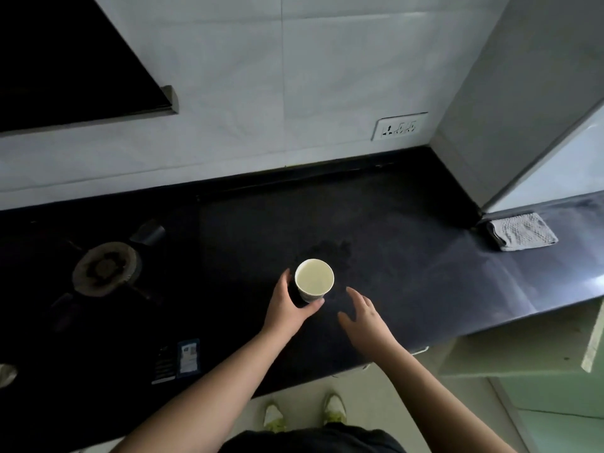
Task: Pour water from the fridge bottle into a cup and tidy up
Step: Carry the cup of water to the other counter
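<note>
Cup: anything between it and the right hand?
Nothing visible. The left hand grips the cup from its left side; the right hand hovers open to the cup's right, with only bare counter between them.

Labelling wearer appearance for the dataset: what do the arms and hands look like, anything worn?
Both forearms are bare up to the frame edge, no sleeves visible. Left hand and right hand show no gloves, rings, watch or bands. Nothing else marks them.
</note>
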